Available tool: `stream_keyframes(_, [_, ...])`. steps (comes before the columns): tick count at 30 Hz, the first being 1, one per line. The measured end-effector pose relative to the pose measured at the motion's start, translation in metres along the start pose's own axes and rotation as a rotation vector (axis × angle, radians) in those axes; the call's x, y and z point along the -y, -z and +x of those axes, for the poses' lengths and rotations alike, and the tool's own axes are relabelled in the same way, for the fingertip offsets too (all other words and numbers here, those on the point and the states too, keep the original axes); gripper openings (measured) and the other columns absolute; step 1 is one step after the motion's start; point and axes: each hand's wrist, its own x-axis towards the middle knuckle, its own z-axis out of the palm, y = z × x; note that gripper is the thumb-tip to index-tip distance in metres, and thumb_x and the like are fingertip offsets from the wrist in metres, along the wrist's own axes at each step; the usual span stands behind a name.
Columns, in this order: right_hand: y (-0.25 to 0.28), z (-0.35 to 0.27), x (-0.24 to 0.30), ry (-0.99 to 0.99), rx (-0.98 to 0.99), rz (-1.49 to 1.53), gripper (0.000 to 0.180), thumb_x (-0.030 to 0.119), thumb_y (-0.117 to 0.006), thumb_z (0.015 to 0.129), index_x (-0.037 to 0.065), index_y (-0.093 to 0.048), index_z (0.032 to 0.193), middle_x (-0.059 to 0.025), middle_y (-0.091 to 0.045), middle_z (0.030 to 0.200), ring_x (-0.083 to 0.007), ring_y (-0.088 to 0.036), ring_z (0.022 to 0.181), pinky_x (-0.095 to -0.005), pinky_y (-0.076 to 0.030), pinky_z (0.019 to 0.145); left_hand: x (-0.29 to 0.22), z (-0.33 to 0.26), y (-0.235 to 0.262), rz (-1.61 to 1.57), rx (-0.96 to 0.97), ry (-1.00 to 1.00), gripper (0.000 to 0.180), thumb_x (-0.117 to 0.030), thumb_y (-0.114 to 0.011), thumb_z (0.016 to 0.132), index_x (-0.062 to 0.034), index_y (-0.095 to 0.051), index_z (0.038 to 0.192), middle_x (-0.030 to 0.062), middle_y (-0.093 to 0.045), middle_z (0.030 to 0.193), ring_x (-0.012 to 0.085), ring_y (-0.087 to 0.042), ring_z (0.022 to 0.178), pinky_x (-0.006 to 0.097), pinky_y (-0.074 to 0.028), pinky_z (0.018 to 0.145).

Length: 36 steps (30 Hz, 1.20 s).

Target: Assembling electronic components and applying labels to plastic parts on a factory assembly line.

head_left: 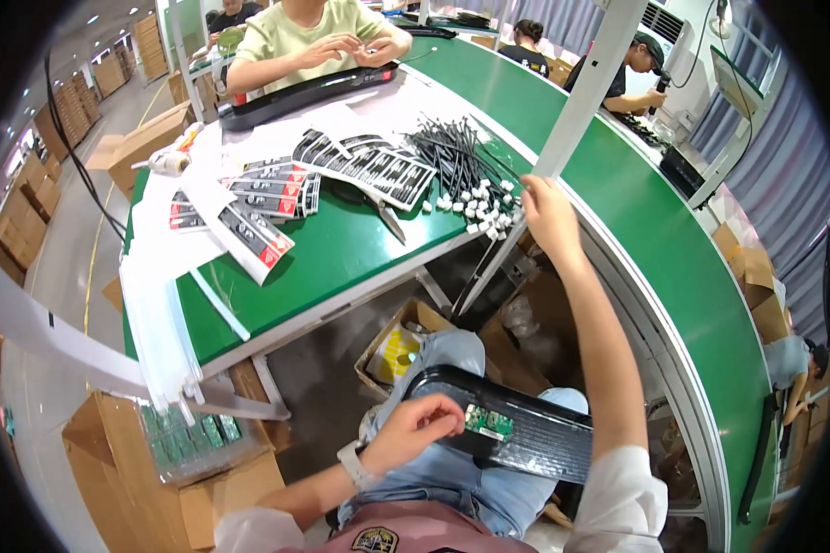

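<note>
A long black plastic housing (535, 447) lies across my lap. A small green circuit board (489, 422) rests on its left part. My left hand (420, 431) is just left of the board, its fingers curled together; whatever is in them, if anything, is hidden. My right hand (549, 217) reaches up to the table's right corner beside the white metal post. Its fingertips are closed on the end of a thin black cable, near a pile of black cables (447, 152) with white connectors (480, 207).
Printed label sheets (249, 207), scissors (390, 221) and white strips (161, 323) lie on the green table (332, 276). Opposite, a person handles another black housing (309, 97). Bottom left, a carton (120, 470) holds bagged circuit boards. A green conveyor (673, 267) curves along the right.
</note>
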Motion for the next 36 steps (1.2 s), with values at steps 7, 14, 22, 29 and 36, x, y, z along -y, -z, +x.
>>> stream_keyframes(7, [-0.056,0.077,-0.016,-0.309,0.317,-0.256,0.02,0.027,-0.069,0.082,0.01,-0.077,0.086,-0.0145,-0.072,0.094,-0.0329,-0.069,0.094,-0.0434,-0.055,0.082,0.003,-0.017,0.029,-0.147,-0.219,0.073,0.012,-0.007,-0.057,0.097,0.0027,-0.063,0.101,0.0071,-0.068,0.093,0.0118,-0.065,0.088,0.025,-0.052,0.08])
stream_keyframes(14, [-0.039,0.085,0.0,-0.318,-0.04,-0.128,0.018,0.023,-0.065,0.079,0.01,-0.078,0.082,-0.0166,-0.071,0.078,-0.0347,-0.07,0.079,-0.0433,-0.056,0.078,-0.012,0.01,0.05,-0.169,-0.294,0.044,0.009,-0.003,-0.055,0.095,0.0024,-0.062,0.097,0.0078,-0.067,0.089,0.0137,-0.064,0.085,0.027,-0.051,0.081])
stream_keyframes(22, [-0.023,0.094,0.021,-0.23,-0.474,0.132,0.024,0.02,-0.061,0.088,-0.001,-0.07,0.086,-0.0216,-0.068,0.073,-0.0369,-0.069,0.074,-0.0421,-0.053,0.071,-0.046,0.072,0.037,-0.112,-0.201,-0.136,0.011,-0.007,-0.056,0.095,0.0014,-0.063,0.096,0.0067,-0.067,0.087,0.0124,-0.062,0.082,0.026,-0.049,0.08])
stream_keyframes(29, [0.02,-0.036,0.088,0.099,-0.296,0.21,0.006,0.007,-0.065,0.089,0.004,-0.061,0.089,-0.0146,-0.06,0.063,-0.0284,-0.061,0.05,-0.0373,-0.042,0.044,-0.091,0.099,0.037,-0.219,-0.309,-0.265,0.038,-0.03,-0.052,0.102,0.0018,-0.053,0.123,0.0162,-0.066,0.112,0.02,-0.065,0.097,0.03,-0.052,0.083])
stream_keyframes(36, [0.069,-0.248,0.101,0.381,-0.015,0.053,0.023,0.001,-0.075,0.073,0.0,-0.065,0.094,-0.003,-0.054,0.062,-0.0155,-0.051,0.046,-0.028,-0.037,0.042,-0.111,0.11,0.006,-0.236,-0.328,-0.418,0.043,-0.04,-0.041,0.105,0.0004,-0.05,0.118,0.0054,-0.056,0.074,0.0108,-0.048,0.054,0.024,-0.037,0.048])
